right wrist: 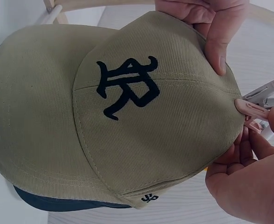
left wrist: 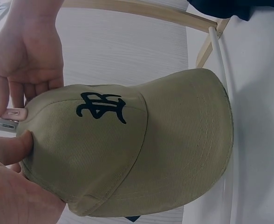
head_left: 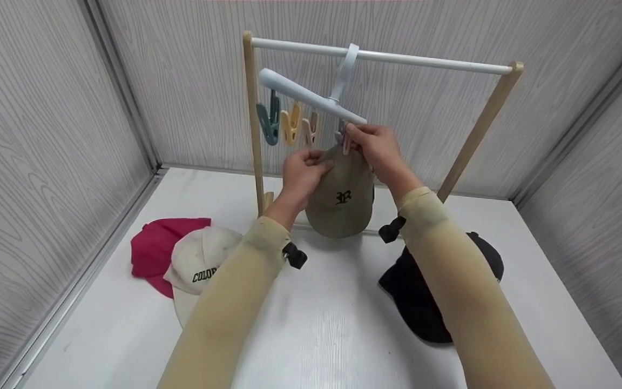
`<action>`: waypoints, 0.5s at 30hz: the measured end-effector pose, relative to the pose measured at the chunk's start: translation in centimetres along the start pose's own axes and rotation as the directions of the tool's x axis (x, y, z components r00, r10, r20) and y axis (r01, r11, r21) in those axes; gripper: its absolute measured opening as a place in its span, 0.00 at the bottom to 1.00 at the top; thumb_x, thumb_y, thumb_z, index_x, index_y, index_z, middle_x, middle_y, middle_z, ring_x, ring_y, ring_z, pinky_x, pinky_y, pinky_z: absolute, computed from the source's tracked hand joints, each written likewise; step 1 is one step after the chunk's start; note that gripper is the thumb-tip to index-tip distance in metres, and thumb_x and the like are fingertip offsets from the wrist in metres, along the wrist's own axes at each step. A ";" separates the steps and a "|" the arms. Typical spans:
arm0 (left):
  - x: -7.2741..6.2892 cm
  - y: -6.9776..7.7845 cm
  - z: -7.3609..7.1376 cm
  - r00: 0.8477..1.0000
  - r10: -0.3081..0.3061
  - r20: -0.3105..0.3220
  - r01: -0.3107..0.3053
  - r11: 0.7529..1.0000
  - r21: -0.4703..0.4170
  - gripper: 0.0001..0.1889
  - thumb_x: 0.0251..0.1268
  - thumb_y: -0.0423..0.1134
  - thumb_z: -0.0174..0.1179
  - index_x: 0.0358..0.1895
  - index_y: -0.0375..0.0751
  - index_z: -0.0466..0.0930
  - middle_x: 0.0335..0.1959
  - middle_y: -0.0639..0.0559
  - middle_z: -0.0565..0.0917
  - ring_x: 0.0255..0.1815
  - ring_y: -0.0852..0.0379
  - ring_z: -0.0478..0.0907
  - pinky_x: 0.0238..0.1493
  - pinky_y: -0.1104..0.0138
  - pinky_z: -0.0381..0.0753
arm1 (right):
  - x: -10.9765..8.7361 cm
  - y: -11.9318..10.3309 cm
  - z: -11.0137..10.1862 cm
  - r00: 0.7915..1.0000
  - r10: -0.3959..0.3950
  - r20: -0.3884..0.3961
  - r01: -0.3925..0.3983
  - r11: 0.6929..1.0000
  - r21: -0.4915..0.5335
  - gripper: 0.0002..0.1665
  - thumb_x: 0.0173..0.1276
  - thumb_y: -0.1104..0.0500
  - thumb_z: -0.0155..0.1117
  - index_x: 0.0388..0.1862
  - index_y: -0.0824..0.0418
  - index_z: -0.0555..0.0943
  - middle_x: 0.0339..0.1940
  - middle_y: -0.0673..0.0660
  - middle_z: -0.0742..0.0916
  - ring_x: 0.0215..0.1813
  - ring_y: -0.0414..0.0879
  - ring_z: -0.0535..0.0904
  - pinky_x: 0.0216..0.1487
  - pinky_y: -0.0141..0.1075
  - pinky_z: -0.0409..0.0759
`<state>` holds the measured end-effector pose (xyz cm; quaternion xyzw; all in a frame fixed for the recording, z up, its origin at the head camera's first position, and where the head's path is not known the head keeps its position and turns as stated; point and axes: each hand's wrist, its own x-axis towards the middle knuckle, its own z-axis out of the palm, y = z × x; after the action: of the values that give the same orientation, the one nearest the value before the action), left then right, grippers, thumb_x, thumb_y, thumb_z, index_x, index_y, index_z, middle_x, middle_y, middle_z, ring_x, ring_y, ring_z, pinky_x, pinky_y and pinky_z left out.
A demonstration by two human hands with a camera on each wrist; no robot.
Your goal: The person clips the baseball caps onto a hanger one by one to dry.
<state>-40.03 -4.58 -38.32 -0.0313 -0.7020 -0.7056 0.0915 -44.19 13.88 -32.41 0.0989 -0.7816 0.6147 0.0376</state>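
Note:
A khaki baseball cap (head_left: 339,219) with a dark embroidered letter hangs crown up and brim down below a pale blue hanger (head_left: 300,94). My left hand (head_left: 301,175) holds the crown near its top, thumb on the front and fingers behind. My right hand (head_left: 381,148) pinches a pink clothespin (right wrist: 252,109) at the very top of the crown; the clothespin's tips lie over the fabric. Right beside it is a grey clothespin (right wrist: 267,89). In the right wrist view a dark blue edge (right wrist: 58,203) shows behind the cap's brim.
The hanger hooks onto the white rail (head_left: 430,60) of a wooden-legged rack. Green (head_left: 269,121), yellow (head_left: 290,124) and beige (head_left: 310,129) clothespins hang to the left. On the white table lie a red cap (head_left: 154,246), a cream cap (head_left: 189,259) and a black cap (head_left: 416,297).

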 end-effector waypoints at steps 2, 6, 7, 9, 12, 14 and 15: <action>0.1 0.0 0.0 1.000 0.003 0.000 -0.003 1.000 0.002 0.09 0.77 0.32 0.72 0.55 0.36 0.88 0.50 0.45 0.92 0.52 0.51 0.89 0.57 0.58 0.87 | 0.0 0.0 0.0 1.000 -0.003 0.001 0.003 1.000 -0.006 0.18 0.85 0.44 0.68 0.53 0.58 0.91 0.40 0.51 0.82 0.45 0.45 0.76 0.46 0.39 0.76; 0.1 0.1 0.1 1.000 -0.001 0.003 0.001 1.000 0.009 0.09 0.77 0.31 0.72 0.54 0.36 0.88 0.50 0.45 0.92 0.52 0.52 0.89 0.57 0.58 0.87 | 0.0 -0.1 -0.1 1.000 -0.009 0.004 0.009 1.000 -0.012 0.19 0.85 0.45 0.68 0.54 0.59 0.91 0.40 0.51 0.83 0.45 0.45 0.76 0.46 0.39 0.75; 0.1 0.2 0.1 1.000 -0.003 0.006 0.003 1.000 0.013 0.09 0.77 0.31 0.72 0.54 0.36 0.88 0.51 0.45 0.92 0.52 0.52 0.89 0.57 0.58 0.86 | 0.0 -0.1 -0.2 1.000 -0.007 0.005 0.007 1.000 -0.008 0.19 0.85 0.45 0.69 0.55 0.59 0.92 0.40 0.51 0.83 0.45 0.45 0.76 0.46 0.39 0.75; 0.1 0.2 0.0 1.000 -0.008 0.010 0.008 1.000 0.023 0.09 0.77 0.32 0.72 0.55 0.37 0.88 0.51 0.46 0.92 0.53 0.52 0.89 0.58 0.58 0.86 | 0.0 -0.1 -0.3 1.000 -0.001 0.007 0.001 1.000 -0.002 0.19 0.85 0.45 0.69 0.56 0.60 0.92 0.41 0.51 0.83 0.45 0.44 0.76 0.47 0.39 0.76; 0.1 0.2 0.0 1.000 -0.016 0.012 0.016 0.999 0.030 0.11 0.77 0.32 0.72 0.56 0.37 0.87 0.52 0.45 0.92 0.53 0.51 0.89 0.58 0.58 0.86 | 0.0 -0.1 -0.4 1.000 0.003 0.018 -0.003 1.000 0.017 0.20 0.85 0.47 0.69 0.58 0.61 0.92 0.42 0.52 0.85 0.46 0.45 0.77 0.48 0.38 0.77; 0.2 0.1 0.0 1.000 -0.017 0.007 0.017 0.999 0.034 0.11 0.77 0.33 0.72 0.57 0.37 0.88 0.53 0.45 0.91 0.53 0.51 0.88 0.58 0.58 0.86 | -0.1 -0.1 -0.4 1.000 -0.002 0.028 0.001 1.000 0.028 0.20 0.85 0.47 0.69 0.58 0.62 0.91 0.44 0.53 0.86 0.46 0.45 0.77 0.50 0.38 0.78; 0.2 0.0 0.0 1.000 -0.018 0.006 0.018 0.999 0.035 0.11 0.77 0.33 0.72 0.57 0.37 0.88 0.53 0.45 0.91 0.53 0.51 0.88 0.58 0.58 0.86 | -0.1 0.0 -0.4 0.999 -0.005 0.032 0.004 0.999 0.034 0.19 0.85 0.48 0.69 0.58 0.62 0.91 0.44 0.53 0.87 0.46 0.45 0.77 0.50 0.38 0.78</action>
<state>-40.25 -4.60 -38.24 -0.0255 -0.7148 -0.6938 0.0836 -44.08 14.25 -32.29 0.1112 -0.7712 0.6263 0.0247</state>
